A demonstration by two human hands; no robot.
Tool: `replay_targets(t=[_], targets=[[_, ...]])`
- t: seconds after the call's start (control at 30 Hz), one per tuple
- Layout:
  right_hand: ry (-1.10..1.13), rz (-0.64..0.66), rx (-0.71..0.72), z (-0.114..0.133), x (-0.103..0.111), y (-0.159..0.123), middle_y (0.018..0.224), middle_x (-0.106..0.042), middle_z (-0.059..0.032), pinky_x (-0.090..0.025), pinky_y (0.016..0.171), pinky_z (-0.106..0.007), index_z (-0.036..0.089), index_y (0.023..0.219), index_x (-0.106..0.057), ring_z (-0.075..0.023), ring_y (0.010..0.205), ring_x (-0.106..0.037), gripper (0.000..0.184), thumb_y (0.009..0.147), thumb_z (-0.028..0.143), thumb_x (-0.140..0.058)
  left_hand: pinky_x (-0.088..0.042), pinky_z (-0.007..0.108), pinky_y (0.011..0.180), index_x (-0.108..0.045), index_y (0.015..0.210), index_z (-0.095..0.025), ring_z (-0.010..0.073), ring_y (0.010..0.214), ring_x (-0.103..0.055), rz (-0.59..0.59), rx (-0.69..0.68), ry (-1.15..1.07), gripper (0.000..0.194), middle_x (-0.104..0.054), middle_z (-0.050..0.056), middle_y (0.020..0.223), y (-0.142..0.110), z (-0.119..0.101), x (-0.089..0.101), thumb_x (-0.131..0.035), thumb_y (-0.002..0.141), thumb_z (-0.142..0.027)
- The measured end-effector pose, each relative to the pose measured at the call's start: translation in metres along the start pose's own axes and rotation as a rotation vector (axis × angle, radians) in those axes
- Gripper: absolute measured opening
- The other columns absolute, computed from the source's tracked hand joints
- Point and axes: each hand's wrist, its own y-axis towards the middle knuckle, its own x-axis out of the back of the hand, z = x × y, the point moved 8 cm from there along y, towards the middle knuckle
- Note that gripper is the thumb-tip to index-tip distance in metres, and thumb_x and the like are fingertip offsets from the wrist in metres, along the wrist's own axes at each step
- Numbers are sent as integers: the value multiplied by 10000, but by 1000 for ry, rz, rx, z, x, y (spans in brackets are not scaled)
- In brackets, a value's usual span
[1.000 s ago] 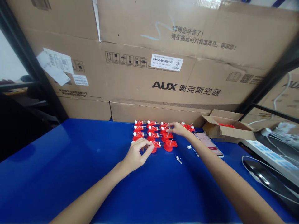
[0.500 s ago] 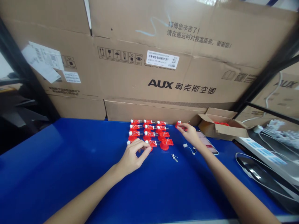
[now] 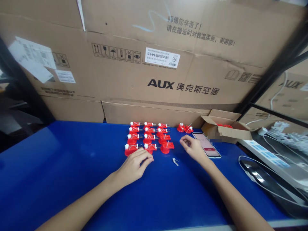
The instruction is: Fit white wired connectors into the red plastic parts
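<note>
My left hand (image 3: 134, 163) hovers at the front edge of the red assemblies, thumb and fingertips pinched; whatever they may hold is hidden. Nearest to it is a red base with a white part and wires (image 3: 150, 147). My right hand (image 3: 194, 149) is closed beside the phone (image 3: 209, 147), its fingertips curled inward and their contents hidden. Left of that hand stands a red base with a bare upright pin (image 3: 166, 147), with a similar red base (image 3: 164, 138) behind it. A small white part with a metal pin (image 3: 175, 161) lies on the table between my hands.
Two red pieces (image 3: 181, 127) with white tops stand at the back, by an open cardboard box (image 3: 226, 133) of red parts. A power strip (image 3: 267, 155) and a black cabled device (image 3: 260, 176) lie to the right. Cardboard (image 3: 134, 89) walls the back of the blue table (image 3: 72, 173).
My right hand has left the red pieces at the back and come nearer, over where a small wired white part lay. My left hand stays pinched by the front row. The view has shifted slightly.
</note>
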Motion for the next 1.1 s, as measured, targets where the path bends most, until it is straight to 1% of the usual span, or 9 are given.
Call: replay_targets(t=[0.1,0.2,0.3,0.43,0.63,0.77,0.93,1.03,1.1], targets=[[-1,43,70,13,-13,-4,785,-640,-39,-457,629,-276,180,882,-618,-165,669,-583,163,825,291,-513,-438,274,770,-578,926,-181,148,835,-549,51,-7,-9,153,-618,26,871,-1,-4,-3,-427,912,-161],[-10,12,139,20,-18,-4,933,-629,-80,-466,753,-333,180,985,-618,-204,838,-587,214,861,283,-478,-448,281,799,-568,977,-185,152,888,-555,90,-26,-9,174,-612,35,930,-1,-7,-7,-424,896,-131],[3,-29,197,18,-22,1,983,-631,-104,-459,832,-369,167,1055,-604,-215,917,-584,269,904,228,-390,-453,293,825,-565,989,-188,157,916,-559,116,-34,-1,178,-608,38,960,-2,-9,-11,-433,885,-131],[29,25,235,8,-36,9,1055,-651,-82,-474,858,-367,196,1106,-595,-202,956,-601,303,900,175,-374,-462,311,835,-565,1009,-198,169,941,-561,131,-32,6,184,-608,42,978,-4,-9,-15,-445,879,-147],[55,57,259,4,-46,7,1050,-668,-69,-484,862,-380,203,1073,-617,-204,968,-616,278,872,154,-432,-472,319,826,-566,1001,-198,175,937,-571,118,-44,19,174,-613,47,973,-5,-11,-14,-450,879,-158],[64,17,263,6,-43,6,963,-670,-73,-499,822,-374,187,974,-628,-204,907,-626,196,841,151,-488,-474,311,823,-570,989,-195,171,930,-576,112,-46,30,163,-616,43,958,-4,-11,-13,-462,873,-155],[52,-61,257,4,-36,6,944,-637,-92,-484,831,-385,184,824,-607,-218,925,-605,99,840,177,-509,-473,307,824,-572,995,-196,169,928,-577,118,-46,27,166,-619,43,962,-4,-11,-13,-464,875,-158],[42,-73,255,2,-33,6,932,-639,-99,-483,829,-395,178,800,-585,-226,940,-602,106,848,167,-491,-475,306,817,-573,993,-195,170,922,-579,111,-53,30,165,-621,44,956,-4,-13,-13,-464,875,-160],[35,-71,255,2,-33,6,937,-640,-106,-486,829,-404,170,836,-587,-231,942,-602,96,849,171,-492,-477,305,815,-574,993,-193,168,919,-580,104,-59,30,165,-622,44,953,-4,-14,-12,-464,874,-158]])
